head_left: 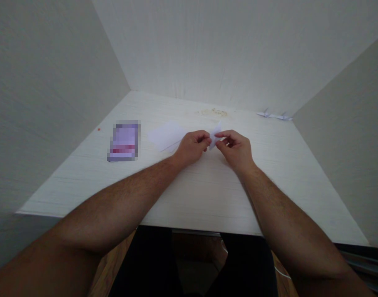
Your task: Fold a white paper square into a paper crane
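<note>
A small folded piece of white paper (pixel 215 134) is held up between my two hands, above the middle of the table. My left hand (pixel 193 145) pinches its left edge between thumb and fingers. From the other side, my right hand (pixel 235 147) grips it with thumb and index finger. Left of my left hand lie flat sheets of white paper (pixel 165 135), partly hidden behind that hand. Two folded white paper figures (pixel 273 116) with pointed tips rest at the back right, against the wall.
A blurred-out purple and white rectangular item (pixel 124 140) lies on the left of the white table (pixel 204 198). Walls (pixel 207 53) close off the back and both sides. A small orange spot (pixel 99 129) and a brownish stain (pixel 218 112) mark the surface.
</note>
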Tool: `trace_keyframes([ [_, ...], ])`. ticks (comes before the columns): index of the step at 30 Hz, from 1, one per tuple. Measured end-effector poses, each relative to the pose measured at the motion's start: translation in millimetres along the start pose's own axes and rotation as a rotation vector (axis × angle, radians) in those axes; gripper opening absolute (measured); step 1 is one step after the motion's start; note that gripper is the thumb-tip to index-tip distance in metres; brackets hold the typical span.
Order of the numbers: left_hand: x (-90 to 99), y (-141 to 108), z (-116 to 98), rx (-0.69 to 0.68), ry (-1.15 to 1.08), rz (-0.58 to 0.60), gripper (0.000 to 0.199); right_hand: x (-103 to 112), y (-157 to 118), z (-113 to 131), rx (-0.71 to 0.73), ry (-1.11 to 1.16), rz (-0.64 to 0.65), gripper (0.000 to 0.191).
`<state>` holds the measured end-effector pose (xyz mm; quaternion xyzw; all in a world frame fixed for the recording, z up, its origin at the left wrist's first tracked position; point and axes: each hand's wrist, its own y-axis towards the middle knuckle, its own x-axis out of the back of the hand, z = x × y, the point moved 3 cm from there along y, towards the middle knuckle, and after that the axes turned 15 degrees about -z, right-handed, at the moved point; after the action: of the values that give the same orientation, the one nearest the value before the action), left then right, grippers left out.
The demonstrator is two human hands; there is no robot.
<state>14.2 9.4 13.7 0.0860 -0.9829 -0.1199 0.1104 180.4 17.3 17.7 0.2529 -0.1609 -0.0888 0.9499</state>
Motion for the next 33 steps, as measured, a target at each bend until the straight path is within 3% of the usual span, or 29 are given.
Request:
trace_keyframes([
  [17, -5.4, 0.2, 5.9, 0.157, -0.198, 0.043, 0.010, -2.9, -1.3, 1.0, -0.060, -0.033, 0.032, 0.003],
  [26, -6.3, -2.0, 3.4, 0.177, -0.159, 0.065, 0.017, -5.1, -1.1, -1.9, -0.036, 0.041, 0.056, 0.007],
  [33, -6.8, -2.4, 4.4, 0.218, -0.157, 0.123, 0.013, -6.6, -1.3, -2.6, 0.037, 0.049, 0.069, 0.022],
])
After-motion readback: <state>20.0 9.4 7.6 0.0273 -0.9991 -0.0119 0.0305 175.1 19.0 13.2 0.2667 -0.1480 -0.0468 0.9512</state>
